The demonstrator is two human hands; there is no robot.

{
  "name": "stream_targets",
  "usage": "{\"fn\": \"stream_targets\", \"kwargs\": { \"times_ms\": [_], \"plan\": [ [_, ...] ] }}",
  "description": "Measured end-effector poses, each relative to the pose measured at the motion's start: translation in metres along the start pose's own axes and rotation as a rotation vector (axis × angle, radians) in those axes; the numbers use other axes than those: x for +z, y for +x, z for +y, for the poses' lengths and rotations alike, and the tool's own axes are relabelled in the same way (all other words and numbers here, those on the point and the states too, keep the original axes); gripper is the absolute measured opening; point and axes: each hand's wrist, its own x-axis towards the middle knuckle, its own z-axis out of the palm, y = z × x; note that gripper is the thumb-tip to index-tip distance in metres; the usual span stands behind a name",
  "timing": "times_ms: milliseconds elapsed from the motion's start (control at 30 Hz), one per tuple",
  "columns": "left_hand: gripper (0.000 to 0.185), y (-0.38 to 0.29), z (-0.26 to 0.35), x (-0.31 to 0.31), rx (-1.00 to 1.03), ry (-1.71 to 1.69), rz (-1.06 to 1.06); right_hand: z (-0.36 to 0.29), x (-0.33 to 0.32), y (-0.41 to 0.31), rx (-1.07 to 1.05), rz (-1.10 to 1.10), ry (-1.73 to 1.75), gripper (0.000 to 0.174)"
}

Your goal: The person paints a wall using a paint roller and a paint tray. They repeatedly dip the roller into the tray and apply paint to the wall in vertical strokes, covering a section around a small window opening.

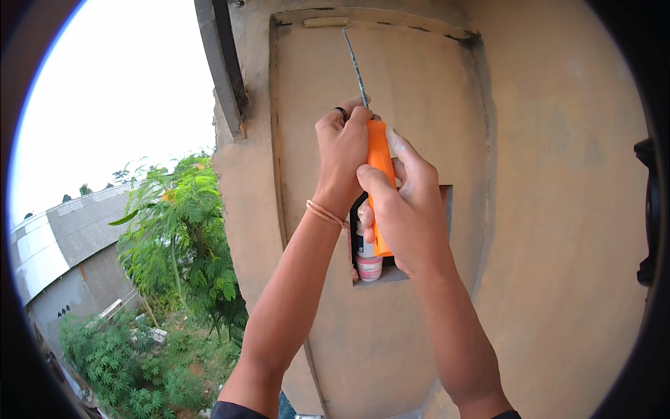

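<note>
A mini paint roller with an orange handle (381, 141) is raised in front of a tan wall. Its thin, paint-flecked metal rod (355, 63) runs up to a beige roller sleeve (325, 22), at the top edge of a recessed wall panel (408, 73). My right hand (411, 201) grips the orange handle, thumb across its front, with pale smears on the fingers. Higher up, my left hand (345, 133) is closed around where the rod meets the handle; its fingertips are partly hidden. A dark ring and a cord bracelet (325, 213) are on the left arm.
Behind my hands, a square niche (387, 275) in the wall holds a pink-and-white container (369, 267). A dark metal beam (222, 68) juts out at upper left. Left of the wall's rough edge, a leafy tree (183, 235) and a roofed building (89, 225) stand below.
</note>
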Motion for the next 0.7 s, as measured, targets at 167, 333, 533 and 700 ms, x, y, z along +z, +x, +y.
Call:
{"fn": "stream_targets", "kwargs": {
  "times_ms": [167,333,533,700],
  "plan": [
    [0.027,0.000,-0.002,-0.001,0.053,0.015,-0.039,-0.003,-0.002,-0.001,0.009,-0.039,0.046,0.054],
    [0.026,0.006,-0.002,0.001,-0.012,0.018,-0.019,-0.005,-0.005,-0.001,-0.005,-0.049,0.089,0.054],
    [0.027,-0.003,0.001,0.005,0.043,-0.002,-0.015,-0.010,-0.008,-0.005,0.007,-0.063,0.088,0.058],
    [0.027,-0.005,0.013,0.013,-0.033,-0.018,0.005,-0.015,-0.009,-0.003,0.044,-0.047,0.083,0.056]
  ]
}}
